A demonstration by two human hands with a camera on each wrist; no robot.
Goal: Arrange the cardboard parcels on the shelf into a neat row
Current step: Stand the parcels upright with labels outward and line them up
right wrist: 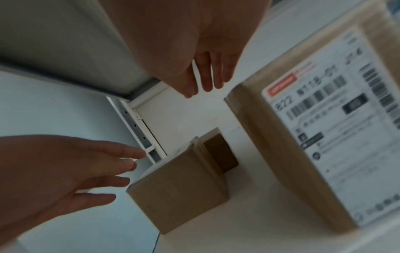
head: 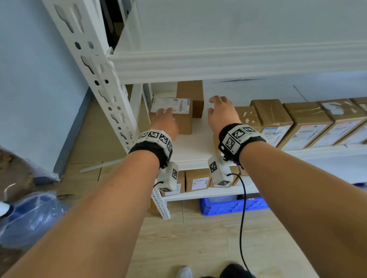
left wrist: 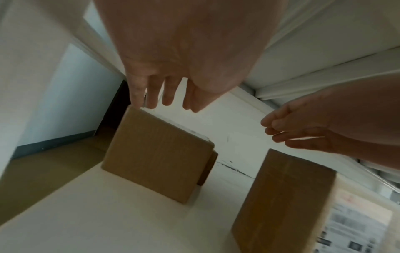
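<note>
A small cardboard parcel [head: 179, 122] with a white label on top stands near the left end of the white shelf [head: 190, 147]. A plain brown parcel [head: 191, 93] stands right behind it. My left hand [head: 165, 114] reaches over the labelled parcel [left wrist: 155, 157] with straight fingers [left wrist: 151, 95], their tips at its top edge. My right hand [head: 216, 106] hovers open in the gap to its right, holding nothing. A row of labelled parcels [head: 303, 124] fills the shelf to the right; the nearest one [right wrist: 314, 137] is beside my right hand [right wrist: 203, 80].
The white upright post [head: 109, 90] stands just left of the parcels and the upper shelf beam [head: 222, 67] hangs low above them. A lower shelf holds more parcels [head: 197, 181]. On the floor are a blue crate [head: 228, 205] and a plastic bag [head: 30, 216].
</note>
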